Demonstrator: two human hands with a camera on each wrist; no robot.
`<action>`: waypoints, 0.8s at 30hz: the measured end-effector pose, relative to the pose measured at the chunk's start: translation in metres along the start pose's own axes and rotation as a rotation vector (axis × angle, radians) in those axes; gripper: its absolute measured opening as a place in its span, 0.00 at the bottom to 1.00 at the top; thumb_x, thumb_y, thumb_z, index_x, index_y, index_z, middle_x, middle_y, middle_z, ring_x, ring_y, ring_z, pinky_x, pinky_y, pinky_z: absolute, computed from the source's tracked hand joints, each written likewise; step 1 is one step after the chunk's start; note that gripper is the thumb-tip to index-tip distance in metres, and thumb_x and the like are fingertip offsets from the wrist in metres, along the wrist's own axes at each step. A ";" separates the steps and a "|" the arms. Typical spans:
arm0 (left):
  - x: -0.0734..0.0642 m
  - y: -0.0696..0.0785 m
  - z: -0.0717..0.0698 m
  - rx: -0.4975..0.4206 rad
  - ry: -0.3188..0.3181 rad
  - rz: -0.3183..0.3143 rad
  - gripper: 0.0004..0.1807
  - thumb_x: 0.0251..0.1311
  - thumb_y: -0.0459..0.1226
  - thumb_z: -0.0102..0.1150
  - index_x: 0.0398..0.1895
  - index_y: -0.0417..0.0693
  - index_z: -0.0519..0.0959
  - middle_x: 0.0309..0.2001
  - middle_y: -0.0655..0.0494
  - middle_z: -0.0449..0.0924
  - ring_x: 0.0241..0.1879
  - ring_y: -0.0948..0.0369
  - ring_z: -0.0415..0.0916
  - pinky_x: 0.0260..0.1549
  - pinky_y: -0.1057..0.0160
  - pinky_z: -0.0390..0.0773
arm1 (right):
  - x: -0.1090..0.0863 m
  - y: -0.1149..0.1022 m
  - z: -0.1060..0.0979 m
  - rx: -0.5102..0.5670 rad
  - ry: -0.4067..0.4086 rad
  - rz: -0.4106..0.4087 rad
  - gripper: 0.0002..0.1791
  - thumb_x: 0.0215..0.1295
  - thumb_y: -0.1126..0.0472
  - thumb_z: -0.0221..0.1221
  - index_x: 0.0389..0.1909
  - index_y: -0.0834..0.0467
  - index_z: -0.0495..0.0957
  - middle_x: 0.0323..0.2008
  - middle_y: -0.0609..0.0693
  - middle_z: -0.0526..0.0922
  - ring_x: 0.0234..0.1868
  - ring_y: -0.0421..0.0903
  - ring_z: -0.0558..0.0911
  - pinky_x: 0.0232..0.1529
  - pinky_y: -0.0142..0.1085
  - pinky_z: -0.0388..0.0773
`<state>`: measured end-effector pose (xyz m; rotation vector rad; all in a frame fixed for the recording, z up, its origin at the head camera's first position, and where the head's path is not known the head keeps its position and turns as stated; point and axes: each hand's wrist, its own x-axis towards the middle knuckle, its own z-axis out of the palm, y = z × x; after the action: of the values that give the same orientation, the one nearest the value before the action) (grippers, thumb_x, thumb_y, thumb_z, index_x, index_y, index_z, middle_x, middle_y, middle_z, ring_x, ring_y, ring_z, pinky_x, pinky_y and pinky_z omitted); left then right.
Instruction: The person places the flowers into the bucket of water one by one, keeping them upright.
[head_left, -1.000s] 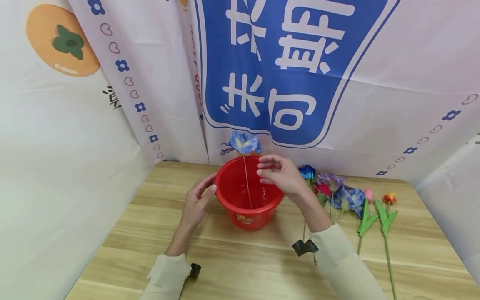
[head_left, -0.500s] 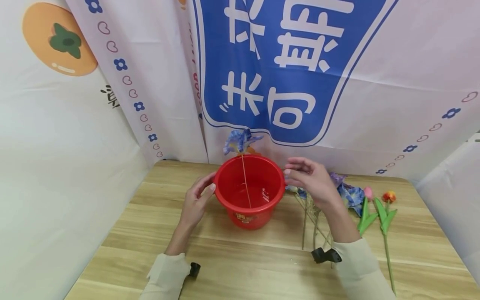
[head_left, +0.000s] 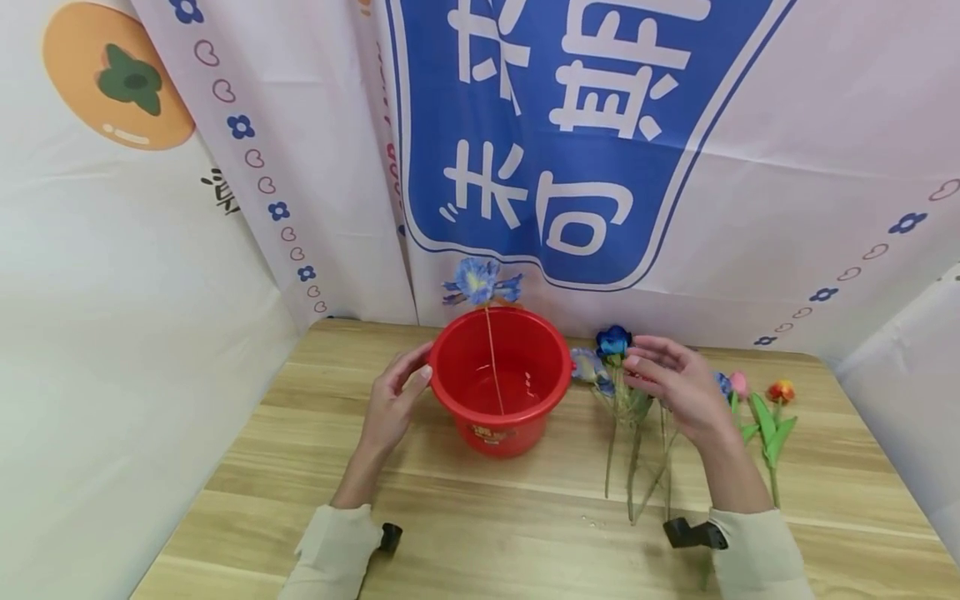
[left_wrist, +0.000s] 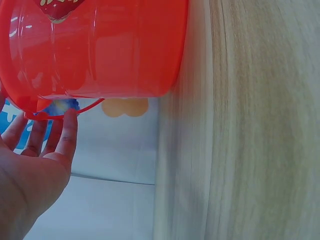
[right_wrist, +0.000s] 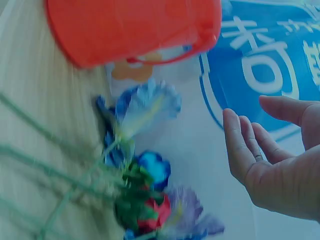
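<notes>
**Light goods, delicate tops: pinch low and gently**

Your right hand is empty, its fingers loosely bent, near the blue rose and, by the right wrist view, touching none of the flowers. The blue rose, a pale-blue flower, a red flower and a purple flower lie bunched on the tabletop beside the red bucket. Expect them to be nearly weightless, with stiff, slightly springy stems and soft petals that probably crumple. Pinch a single stem just below its head; the stems cross, so a hurried pull could drag neighbours along.

Your left hand touches the bucket's side by its rim, fingers mostly straight. The bucket looks like smooth, thin plastic, likely light and easily slid, so steady it there. One blue flower stands in it, its foot hidden.
</notes>
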<state>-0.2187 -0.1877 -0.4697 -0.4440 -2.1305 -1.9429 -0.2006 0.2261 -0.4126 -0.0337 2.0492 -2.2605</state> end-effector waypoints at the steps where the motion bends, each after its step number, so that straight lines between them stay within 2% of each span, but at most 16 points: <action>1: 0.000 0.000 0.000 -0.003 0.001 0.000 0.23 0.78 0.32 0.58 0.73 0.36 0.76 0.66 0.38 0.77 0.64 0.69 0.79 0.59 0.70 0.85 | -0.002 0.002 -0.006 0.022 0.005 0.000 0.21 0.77 0.65 0.63 0.66 0.61 0.72 0.49 0.41 0.86 0.50 0.39 0.89 0.58 0.36 0.89; 5: 0.000 0.000 0.000 -0.002 0.003 0.003 0.23 0.78 0.32 0.58 0.73 0.36 0.76 0.66 0.38 0.77 0.63 0.70 0.79 0.58 0.70 0.86 | -0.011 0.010 -0.030 0.095 0.023 -0.010 0.17 0.76 0.67 0.64 0.60 0.54 0.77 0.49 0.42 0.88 0.51 0.39 0.89 0.56 0.35 0.90; 12: 0.000 0.000 0.001 0.004 0.002 -0.001 0.23 0.78 0.32 0.58 0.73 0.35 0.75 0.67 0.37 0.77 0.63 0.70 0.79 0.58 0.71 0.86 | -0.028 0.024 -0.071 0.186 0.058 -0.026 0.14 0.77 0.71 0.61 0.55 0.51 0.81 0.46 0.43 0.89 0.47 0.39 0.90 0.53 0.36 0.91; 24: -0.001 0.001 0.002 0.002 0.001 -0.008 0.24 0.78 0.32 0.57 0.74 0.35 0.74 0.67 0.37 0.77 0.64 0.71 0.78 0.58 0.72 0.85 | -0.054 0.033 -0.121 0.205 0.114 -0.015 0.17 0.78 0.73 0.58 0.53 0.48 0.84 0.48 0.41 0.90 0.48 0.38 0.91 0.52 0.33 0.91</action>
<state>-0.2175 -0.1861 -0.4688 -0.4342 -2.1364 -1.9453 -0.1547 0.3472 -0.4552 0.0957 1.8609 -2.5236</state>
